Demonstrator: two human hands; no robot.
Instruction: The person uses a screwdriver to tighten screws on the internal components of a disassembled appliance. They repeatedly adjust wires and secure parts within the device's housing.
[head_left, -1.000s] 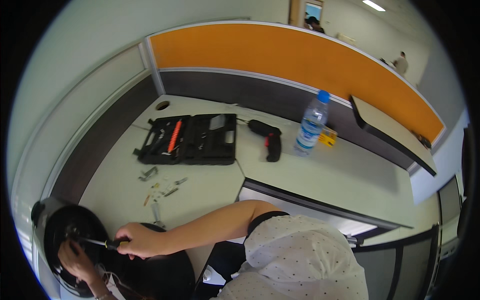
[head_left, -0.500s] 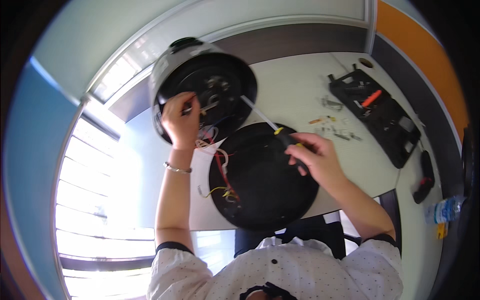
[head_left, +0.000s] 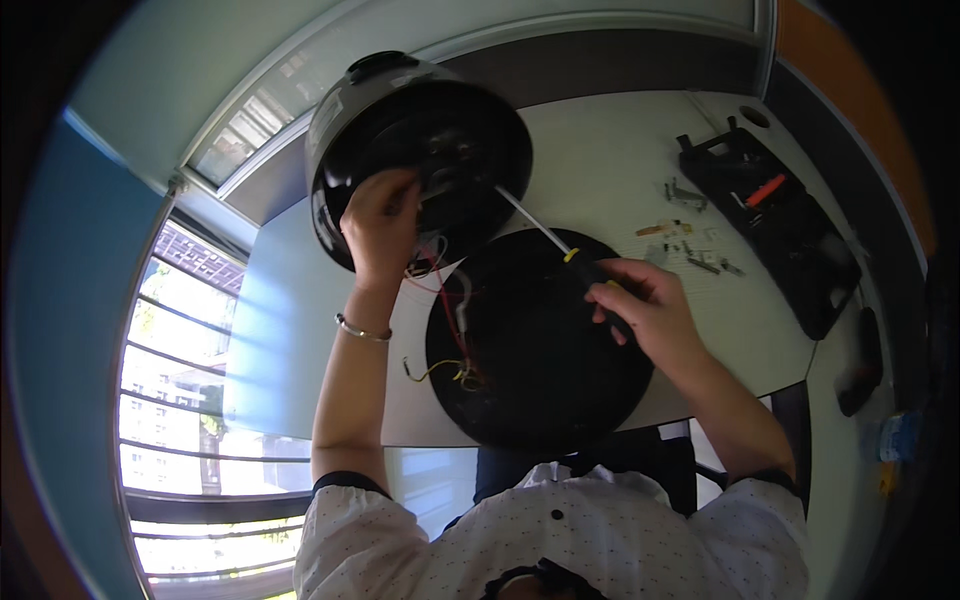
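A rounded appliance body (head_left: 480,120), silver-grey outside and black inside, like a rice cooker shell, lies tipped with its open underside facing me. My left hand (head_left: 380,222) is at this opening, its fingertips pinched together; what they hold is too dark to make out. In my right hand (head_left: 645,305) is a screwdriver (head_left: 590,272) with a black and yellow handle. Its metal shaft points up and left into the opening, where the tip's contact is unclear. Red, white and yellow wires (head_left: 443,300) run from the body to a round black base (head_left: 545,350) in front of me.
To the right, small loose metal parts (head_left: 700,255) lie on the white table (head_left: 590,150). Past them is an opened black tool case (head_left: 795,240) with an orange-red item inside. A black tool (head_left: 858,365) and a blue-labelled bottle (head_left: 897,437) stand farther right. A partition rises behind.
The whole view has shifted slightly and looks darker. Relative to the appliance body, both hands and the screwdriver have hardly moved.
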